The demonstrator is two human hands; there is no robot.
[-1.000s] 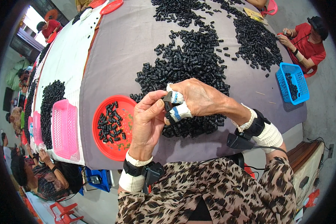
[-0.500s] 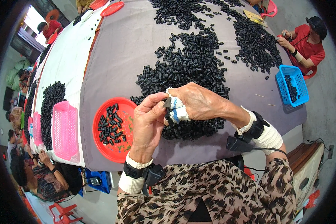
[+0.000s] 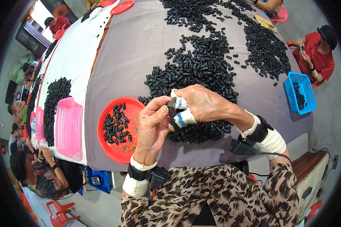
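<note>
My left hand pinches a small black cylindrical piece between thumb and fingertips. Close against it, my right hand grips a small dark flat blade; its thumb and a finger are wrapped in white cloth bands with blue marks. Both hands are held over the near edge of a large heap of similar black pieces. Left of my left hand lies a round red tray with several black pieces and small green and yellow scraps. The blade's grip is partly hidden by the wrapped fingers.
Further left, a pink basket stands beside another black heap. At the right edge of the grey-covered table sits a blue basket with some pieces. A person in red works beyond it; other people line the left side.
The whole scene has shifted slightly right in view. My hands stay together, with the black piece now showing more clearly below the blade. The person in red has raised their hands.
</note>
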